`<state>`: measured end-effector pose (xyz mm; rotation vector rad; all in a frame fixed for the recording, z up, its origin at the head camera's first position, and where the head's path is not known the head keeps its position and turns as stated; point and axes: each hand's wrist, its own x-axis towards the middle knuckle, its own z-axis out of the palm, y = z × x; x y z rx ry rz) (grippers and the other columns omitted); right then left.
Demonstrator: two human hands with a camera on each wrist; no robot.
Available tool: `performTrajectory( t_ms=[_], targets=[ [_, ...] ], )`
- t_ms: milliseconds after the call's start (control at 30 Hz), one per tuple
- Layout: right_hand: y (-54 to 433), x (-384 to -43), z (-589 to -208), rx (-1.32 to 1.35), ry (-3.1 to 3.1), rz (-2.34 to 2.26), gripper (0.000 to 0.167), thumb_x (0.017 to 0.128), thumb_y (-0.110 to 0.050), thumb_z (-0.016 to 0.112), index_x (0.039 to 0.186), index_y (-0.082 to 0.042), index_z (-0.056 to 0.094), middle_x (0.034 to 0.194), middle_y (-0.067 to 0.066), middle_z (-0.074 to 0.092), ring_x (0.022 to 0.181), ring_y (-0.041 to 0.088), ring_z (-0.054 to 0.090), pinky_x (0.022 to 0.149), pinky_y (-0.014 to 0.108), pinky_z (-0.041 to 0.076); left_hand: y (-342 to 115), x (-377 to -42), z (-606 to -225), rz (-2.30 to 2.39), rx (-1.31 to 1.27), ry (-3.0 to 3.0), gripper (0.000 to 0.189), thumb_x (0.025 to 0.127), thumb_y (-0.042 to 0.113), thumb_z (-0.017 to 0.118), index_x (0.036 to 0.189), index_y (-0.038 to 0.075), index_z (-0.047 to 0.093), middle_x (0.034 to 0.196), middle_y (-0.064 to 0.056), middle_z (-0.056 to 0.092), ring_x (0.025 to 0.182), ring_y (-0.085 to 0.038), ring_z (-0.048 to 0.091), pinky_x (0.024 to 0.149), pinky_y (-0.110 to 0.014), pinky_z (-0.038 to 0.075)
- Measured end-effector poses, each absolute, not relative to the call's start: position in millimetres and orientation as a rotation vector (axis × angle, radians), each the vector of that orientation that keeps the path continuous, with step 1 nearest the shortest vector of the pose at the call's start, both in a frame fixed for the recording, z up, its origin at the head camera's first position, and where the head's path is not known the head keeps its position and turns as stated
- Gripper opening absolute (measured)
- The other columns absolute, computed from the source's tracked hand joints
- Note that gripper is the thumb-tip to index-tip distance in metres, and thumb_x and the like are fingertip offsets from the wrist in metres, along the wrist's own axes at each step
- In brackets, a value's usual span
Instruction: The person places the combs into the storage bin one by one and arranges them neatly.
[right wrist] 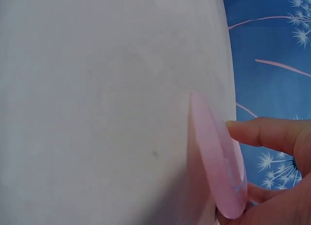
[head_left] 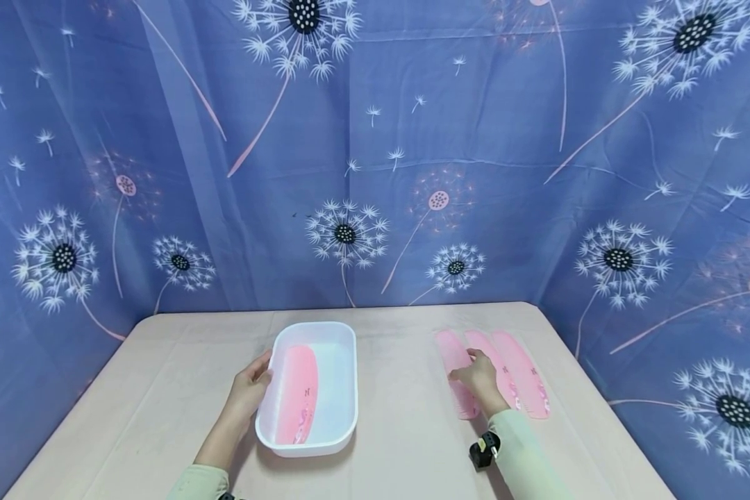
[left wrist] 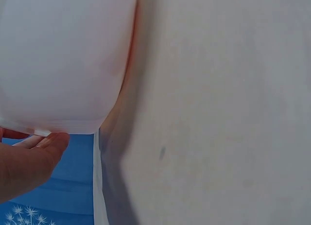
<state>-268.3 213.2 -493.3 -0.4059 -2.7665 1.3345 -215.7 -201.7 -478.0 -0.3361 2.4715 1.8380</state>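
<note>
My left hand [head_left: 248,387] grips the left rim of a white plastic basin [head_left: 339,399], which sits left of centre on the table. Lengthwise in the basin lies a pink comb [head_left: 298,392] with a small print near its lower end. Over on the right, my right hand [head_left: 480,378] has thumb and fingers around the leftmost of several pink combs, this comb [head_left: 451,347] being seen edge-on in the right wrist view. Just to its right lie a middle comb [head_left: 507,389] and a right comb [head_left: 525,375], side by side.
The table [head_left: 400,417] has a pale cloth over it. Blue curtains [head_left: 375,139] with dandelion prints rise along its back and sides. A small black device [head_left: 484,450] is strapped at the right wrist, by a light green sleeve [head_left: 528,451].
</note>
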Motion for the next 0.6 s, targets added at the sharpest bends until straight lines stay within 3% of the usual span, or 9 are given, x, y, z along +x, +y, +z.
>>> performTrajectory(
  t_ms=[133, 233, 367, 600],
  targets=[
    [214.6, -266.8, -493.0, -0.372, -2.739, 1.381, 0.069, 0.071, 0.003, 0.067, 0.135, 0.012, 0.041, 0.131, 0.038, 0.046, 0.12, 0.051, 0.048, 0.098, 0.054, 0.046, -201.7, -216.1, -478.6, 1.846, -0.324, 2.468, 0.052, 0.102, 0.013, 0.038, 0.152, 0.008, 0.026, 0.153, -0.022, 0.027, 0.141, -0.042, 0.021, 0.114, -0.053, 0.024],
    [216.6, -265.7, -492.1, -0.376, -2.702, 1.433, 0.058, 0.077, 0.003, 0.058, 0.133, 0.01, 0.045, 0.114, 0.037, 0.057, 0.09, 0.041, 0.062, 0.074, 0.041, 0.057, -201.8, -215.9, -478.8, 1.848, -0.324, 2.464, 0.052, 0.102, 0.013, 0.039, 0.152, 0.008, 0.026, 0.153, -0.022, 0.027, 0.141, -0.042, 0.021, 0.114, -0.053, 0.024],
    [219.0, -265.1, -492.5, -0.4, -2.64, 1.53, 0.052, 0.079, 0.003, 0.052, 0.13, 0.009, 0.05, 0.098, 0.027, 0.061, 0.061, 0.015, 0.051, 0.049, 0.022, 0.045, -201.9, -215.7, -478.7, 1.849, -0.326, 2.466, 0.052, 0.102, 0.013, 0.039, 0.151, 0.007, 0.027, 0.153, -0.022, 0.028, 0.141, -0.042, 0.022, 0.114, -0.053, 0.024],
    [216.7, -264.4, -489.5, -0.351, -2.556, 1.664, 0.047, 0.08, 0.003, 0.056, 0.126, 0.01, 0.054, 0.1, 0.028, 0.065, 0.064, 0.012, 0.053, 0.052, 0.021, 0.047, -202.4, -215.6, -478.5, 1.856, -0.326, 2.467, 0.052, 0.101, 0.014, 0.04, 0.151, 0.008, 0.027, 0.152, -0.022, 0.029, 0.141, -0.041, 0.023, 0.115, -0.052, 0.025]
  ],
)
